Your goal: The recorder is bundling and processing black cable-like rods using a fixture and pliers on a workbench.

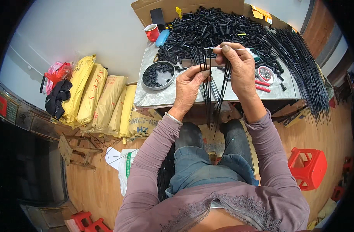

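Over the table's front edge, my left hand [187,87] is closed, thumb against fingers, on a few thin black rods [208,101] that hang down toward my knees. My right hand [242,69] sits slightly higher and to the right, pinching a thin silvery needle-like piece [212,48] that lies nearly level and points left. More thin black rods [223,91] hang below the right palm; how they are held there is hidden. Behind both hands rises a large heap of short black tubular parts [211,29].
The grey tabletop [153,99] carries a round tin of small black rings [158,75], a red mug [151,34], a blue case [162,38] and a small tub of metal bits [265,74]. Long black rods [306,77] overhang the right edge. Yellow sacks [92,94] stand left; a red stool [308,168] right.
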